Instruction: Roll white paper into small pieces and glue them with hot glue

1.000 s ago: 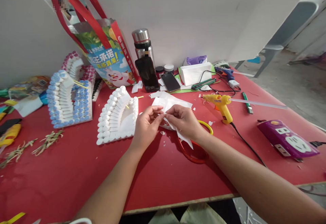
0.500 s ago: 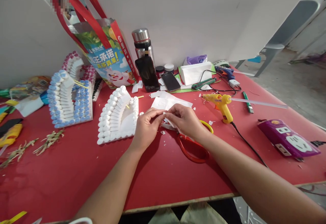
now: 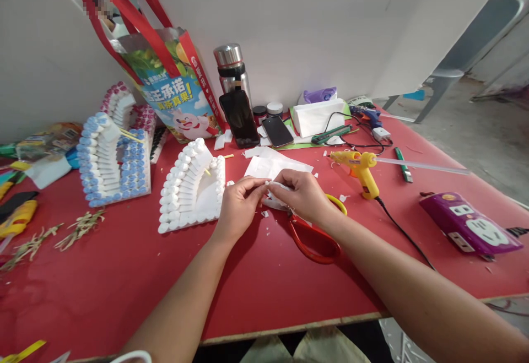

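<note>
The fingertips of my left hand (image 3: 241,204) and my right hand (image 3: 305,195) meet over the red table (image 3: 256,291). Both pinch a small white piece (image 3: 268,183), mostly hidden by the fingers; its material I cannot make out. Under my right hand lie scissors (image 3: 308,256) with a red and a yellow handle loop, their blades partly covered. White paper sheets (image 3: 285,166) rest just beyond my fingers. Left of my left hand stands a white model (image 3: 176,200) with stair-like steps and rounded white tips along its edges. White scraps are scattered near the scissors.
At left stands a blue-and-white stepped model (image 3: 94,173), with a pink one (image 3: 118,97) behind. A shopping bag (image 3: 177,96), steel flask (image 3: 229,57) and phones (image 3: 276,131) line the back. A yellow glue gun (image 3: 361,171) and purple power strip (image 3: 469,225) lie right.
My hands stay together at nearly the same spot, with slight finger movement around the white piece. The other things have not visibly moved.
</note>
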Demonstrator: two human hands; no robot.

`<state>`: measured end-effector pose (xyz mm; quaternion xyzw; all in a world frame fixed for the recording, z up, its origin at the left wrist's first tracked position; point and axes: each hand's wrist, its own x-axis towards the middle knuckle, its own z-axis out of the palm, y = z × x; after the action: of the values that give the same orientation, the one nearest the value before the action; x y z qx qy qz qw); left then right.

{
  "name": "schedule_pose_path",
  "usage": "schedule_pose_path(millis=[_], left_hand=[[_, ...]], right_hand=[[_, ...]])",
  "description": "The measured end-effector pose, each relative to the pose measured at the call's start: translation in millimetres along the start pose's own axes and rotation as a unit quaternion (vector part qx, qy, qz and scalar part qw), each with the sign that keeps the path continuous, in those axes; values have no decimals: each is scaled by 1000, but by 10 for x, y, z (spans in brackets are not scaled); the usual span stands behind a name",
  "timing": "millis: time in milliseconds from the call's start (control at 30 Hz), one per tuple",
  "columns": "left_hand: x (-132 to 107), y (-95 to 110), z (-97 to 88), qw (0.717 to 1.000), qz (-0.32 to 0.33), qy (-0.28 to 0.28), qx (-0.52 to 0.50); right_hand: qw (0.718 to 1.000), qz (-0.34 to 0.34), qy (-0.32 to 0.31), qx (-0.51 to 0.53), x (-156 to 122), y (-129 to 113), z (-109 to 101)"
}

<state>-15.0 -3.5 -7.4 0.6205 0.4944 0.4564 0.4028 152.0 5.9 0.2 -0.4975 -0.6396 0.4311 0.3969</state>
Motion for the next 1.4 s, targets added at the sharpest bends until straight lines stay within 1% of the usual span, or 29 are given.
schedule_pose_path(millis=[67, 200, 433, 533, 633, 700, 833, 900, 1000, 1100, 1167, 1233, 1300, 1333, 1367, 1400], left_hand=[[-3, -10, 6, 999, -17, -4, -33], [-20, 1, 19, 999, -5, -7, -36], [-17, -3, 28, 998, 33, -12, 57], [-18, -11, 30, 996, 52, -13, 75], [-22, -5, 27, 994, 70, 0, 84], [-22, 7, 20, 993, 77, 8, 88], [-15, 35, 2, 994, 69, 6, 85], [-10, 38, -2, 994, 67, 2, 89], [-11, 19, 8, 987, 96, 3, 129], [-18, -13, 28, 969, 144, -1, 203], [-19, -27, 32, 959, 162, -5, 232], [-16, -24, 25, 963, 159, -5, 219], [-15, -5, 10, 974, 142, -2, 175], [-16, 10, 3, 980, 131, -3, 150], [-18, 26, -3, 984, 122, -4, 129], [-22, 42, -8, 987, 116, -3, 114]], right_hand=[[1000, -12, 0, -6, 2, 11, -1], [999, -30, 1, -27, -5, 33, 6], [996, -43, 10, -80, -17, 69, 22], [994, -56, 5, -94, -13, 90, 34], [996, -52, -3, -76, -12, 94, 43], [998, -37, -7, -54, -14, 86, 45], [1000, 3, -12, 4, -11, 55, 34], [1000, 7, -10, 4, -5, 46, 22], [998, -6, 1, -55, 1, 53, 7], [991, -30, 3, -132, -2, 73, 6], [987, -42, 5, -157, -4, 77, 14], [992, -35, 5, -121, -1, 67, 19], [1000, 20, -20, 1, 13, 49, 16], [993, 61, -45, 86, 22, 40, 10], [976, 104, -76, 174, 34, 35, 0], [952, 142, -106, 251, 46, 35, -11]])
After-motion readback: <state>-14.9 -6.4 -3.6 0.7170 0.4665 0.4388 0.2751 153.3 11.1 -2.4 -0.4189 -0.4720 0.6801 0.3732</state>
